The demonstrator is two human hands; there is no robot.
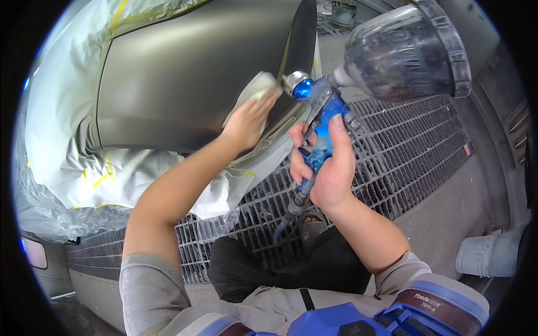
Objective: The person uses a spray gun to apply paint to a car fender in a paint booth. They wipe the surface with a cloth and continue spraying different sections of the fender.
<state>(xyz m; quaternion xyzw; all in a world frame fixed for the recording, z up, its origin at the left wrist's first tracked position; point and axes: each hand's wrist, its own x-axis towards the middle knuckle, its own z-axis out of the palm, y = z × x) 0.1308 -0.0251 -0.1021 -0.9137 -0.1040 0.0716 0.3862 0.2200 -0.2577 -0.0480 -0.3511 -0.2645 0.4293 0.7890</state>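
Grey metallic body panel (185, 78): a curved car part with a satin sheen, at the upper left, bordered by white masking sheet (61, 117) and strips of yellow tape (102, 180).
Left hand (249, 123): spread over a folded white cloth (259, 87), holding it against the panel near its right edge.
Right hand (334, 176): wrapped around the handle of a blue spray gun (323, 147), fingers at the trigger side, thumb along the back.
Spray gun's position: right of the panel, its silver nozzle (291, 84) facing left, just beside the cloth in view.
Paint cup (398, 56): translucent and grey-stained, tilted to the upper right from the gun.
Hose (282, 228): hangs below the handle.
Underfoot: metal floor grating (386, 157).
Far right: a pale bucket (487, 255).
Lower edge: a blue respirator (325, 322).
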